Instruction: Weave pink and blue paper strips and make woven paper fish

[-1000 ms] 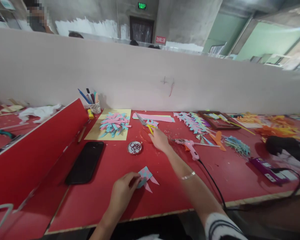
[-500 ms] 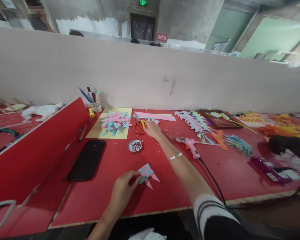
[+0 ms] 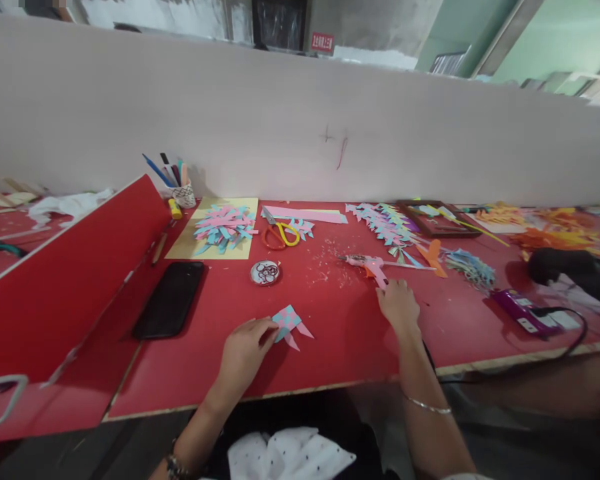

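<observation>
Between the thumb and fingers of my left hand [image 3: 247,350] is a small woven paper fish [image 3: 287,319] in pink and blue, with two pink points sticking out toward the lower right. My right hand [image 3: 400,308] is closed at the handle end of a pink hot glue gun [image 3: 370,265], which lies on its side with its nozzle toward the left. A glue stick [image 3: 413,266] pokes out of its back. Scissors [image 3: 280,235] with red and yellow handles lie farther back, beside small folded paper pieces [image 3: 303,228]. A round tin [image 3: 265,273] sits in front of them.
A black phone [image 3: 169,300] and a red upright board [image 3: 75,287] stand left. Paper strips [image 3: 225,227] lie on yellow card [image 3: 180,250] near a pen cup [image 3: 184,195]. Rightward are a folded-paper garland [image 3: 385,227], a brown tray [image 3: 443,230] and a purple box [image 3: 523,313].
My right hand has left the area by the scissors and come back rightward to the glue gun's handle. My left hand keeps its pinch on the paper fish. The view has tilted down.
</observation>
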`<state>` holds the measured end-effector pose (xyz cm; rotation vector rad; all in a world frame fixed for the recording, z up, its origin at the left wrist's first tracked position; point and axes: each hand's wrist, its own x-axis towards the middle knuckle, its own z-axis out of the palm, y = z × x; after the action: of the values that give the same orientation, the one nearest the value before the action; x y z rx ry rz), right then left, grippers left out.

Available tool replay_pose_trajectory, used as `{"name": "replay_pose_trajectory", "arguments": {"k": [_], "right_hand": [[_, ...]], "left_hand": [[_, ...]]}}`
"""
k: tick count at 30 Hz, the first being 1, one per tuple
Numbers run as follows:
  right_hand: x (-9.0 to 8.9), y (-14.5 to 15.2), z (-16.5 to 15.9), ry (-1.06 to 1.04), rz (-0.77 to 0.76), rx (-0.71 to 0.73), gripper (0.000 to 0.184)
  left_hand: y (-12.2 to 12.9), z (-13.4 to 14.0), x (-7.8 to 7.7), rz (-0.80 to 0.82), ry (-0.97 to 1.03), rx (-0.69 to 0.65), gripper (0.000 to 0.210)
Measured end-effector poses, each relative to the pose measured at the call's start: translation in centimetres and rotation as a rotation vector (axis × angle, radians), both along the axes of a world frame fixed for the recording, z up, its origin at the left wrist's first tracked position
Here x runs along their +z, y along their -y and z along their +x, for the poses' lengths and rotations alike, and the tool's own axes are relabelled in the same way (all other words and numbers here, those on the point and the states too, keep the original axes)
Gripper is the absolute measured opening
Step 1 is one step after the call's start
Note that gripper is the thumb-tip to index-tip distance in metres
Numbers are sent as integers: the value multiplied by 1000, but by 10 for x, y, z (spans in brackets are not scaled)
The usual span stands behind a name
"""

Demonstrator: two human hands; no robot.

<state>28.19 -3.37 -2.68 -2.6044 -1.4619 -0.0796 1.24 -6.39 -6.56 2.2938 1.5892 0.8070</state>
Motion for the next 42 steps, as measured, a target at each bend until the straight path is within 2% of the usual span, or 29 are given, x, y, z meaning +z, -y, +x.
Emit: {"name": "replay_pose_trajectory", "arguments": {"k": [5,8,11,14,19,21,24,29,34,38,42], "right_hand": [[-8,-4,3,-65,63,2,23],[-16,1,-1,-223,216,82,32],[-24,7,-10,-412,381,188,40],[-25,12,-21,-519,449,225,36],[-18,19,-34,-581,408,259,38],[-20,20,-36,-528,410,272,40],[-30,23,-38,-458,437,313,42],[-45,29,-38,-340,467,414,47],[-44,32,-40,-282,424,438,45],[-42,30,-41,-287,429,405,41],[-40,28,-38,-285,483,337,43]], "left_hand": [[3,6,1,62,-191,34,13],[3,10,2,108,-239,29,16],[3,13,0,81,-222,44,17],[4,16,-1,-30,-10,60,14],[3,18,8,-233,622,81,16],[0,16,12,-274,755,130,17],[-5,10,14,-326,832,182,18],[-6,5,7,-361,829,200,20],[1,8,10,-314,618,43,19],[4,9,10,-280,494,-52,17],[3,8,6,-248,438,-75,16]]}}
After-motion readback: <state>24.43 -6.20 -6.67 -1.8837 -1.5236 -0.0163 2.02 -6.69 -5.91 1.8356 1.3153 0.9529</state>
